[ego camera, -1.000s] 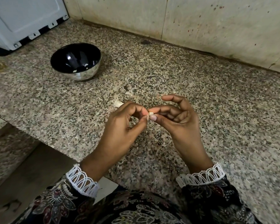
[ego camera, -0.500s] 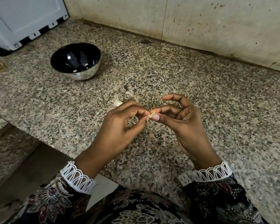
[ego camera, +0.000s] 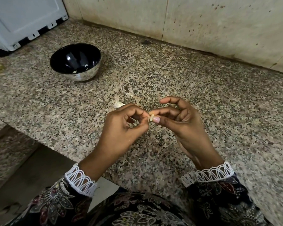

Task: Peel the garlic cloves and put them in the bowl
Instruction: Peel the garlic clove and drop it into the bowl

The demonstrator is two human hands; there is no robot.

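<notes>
Step in hand: peeling is judged to be under way, since one garlic clove (ego camera: 151, 117) is held up between both hands above the counter (ego camera: 219, 101), towards its near edge.
Left hand: the left hand (ego camera: 122, 128) is curled, its thumb and forefinger closed narrowly on the left end of the clove (whether skin or flesh is caught there cannot be told).
Right hand: the right hand (ego camera: 181, 121) pinches the clove's right end between thumb and a fingertip, while the forefinger is lifted clear above it.
Clove: only a small pale part is seen between the fingertips; how much skin is left on it cannot be told.
Bowl: the steel bowl (ego camera: 75, 62) is set towards the far left corner of the counter, well apart from the hands; a few pale bits are seen inside (possibly peeled cloves, though glints cannot be ruled out).
Scraps: a pale piece (ego camera: 118, 104) lies on the counter just beyond the left hand, probably shed skin or another clove.
Next move: the remaining skin is to be worked loose with the nails, then the bare clove is to be carried far left and dropped into the bowl (a firm pinch is called for, as a peeled clove is likely slippery).
</notes>
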